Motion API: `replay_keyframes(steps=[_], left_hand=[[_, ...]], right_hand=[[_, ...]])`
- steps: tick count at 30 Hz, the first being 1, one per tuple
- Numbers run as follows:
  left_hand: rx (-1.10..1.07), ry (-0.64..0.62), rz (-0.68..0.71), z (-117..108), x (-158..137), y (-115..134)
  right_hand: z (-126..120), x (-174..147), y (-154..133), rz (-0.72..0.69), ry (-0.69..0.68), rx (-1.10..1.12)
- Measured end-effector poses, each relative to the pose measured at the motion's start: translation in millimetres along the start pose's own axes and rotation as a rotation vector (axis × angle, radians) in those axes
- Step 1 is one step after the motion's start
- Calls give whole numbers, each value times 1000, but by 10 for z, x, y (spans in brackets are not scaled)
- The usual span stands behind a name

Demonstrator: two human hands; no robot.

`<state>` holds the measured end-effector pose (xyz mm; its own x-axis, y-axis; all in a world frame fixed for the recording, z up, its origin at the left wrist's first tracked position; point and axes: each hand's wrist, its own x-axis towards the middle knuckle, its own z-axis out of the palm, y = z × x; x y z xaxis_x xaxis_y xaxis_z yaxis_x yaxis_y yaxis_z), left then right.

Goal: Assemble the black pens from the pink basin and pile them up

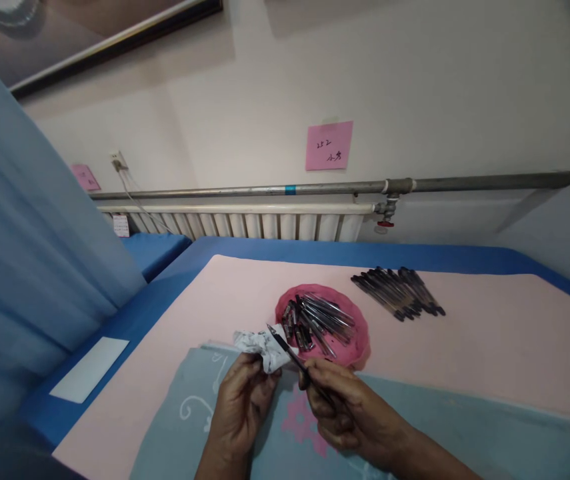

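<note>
1. Pale wall behind bears two pink notes, one near the middle and one at far left, above one metal pipe and one white radiator.
2. One pink sheet covers most of a blue surface; one white card lies on the blue at left, and one teal cloth lies nearest the person.
3. Two hands are at work. Thumb and fingers of the left hand are pinched together on one crumpled, dark-marked white tissue.
4. Fingers of the right hand are clamped around one dark pen. Its point angles up and left, in front of the tissue; whether they touch, I cannot tell.
5. One round pink basket sits just beyond the hands. Inside: several clear tubes and, at left, a cluster of short dark pieces, too overlapped to count.
6. One pile of dark-ended pens, over ten, lies slanted on the pink sheet, right of the basket.
</note>
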<state>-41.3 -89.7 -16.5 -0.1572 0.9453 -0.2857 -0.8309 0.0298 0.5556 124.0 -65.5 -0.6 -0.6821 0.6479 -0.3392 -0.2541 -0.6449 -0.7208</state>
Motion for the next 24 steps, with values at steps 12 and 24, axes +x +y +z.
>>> replay_keyframes(steps=[12,24], left_hand=[[-14,-35,-35,24,-2,-29],[134,49,15,30,34,-40]], right_hand=[[14,91,166,-88,98,-281],[-21,53,182,-462,243,-1011]])
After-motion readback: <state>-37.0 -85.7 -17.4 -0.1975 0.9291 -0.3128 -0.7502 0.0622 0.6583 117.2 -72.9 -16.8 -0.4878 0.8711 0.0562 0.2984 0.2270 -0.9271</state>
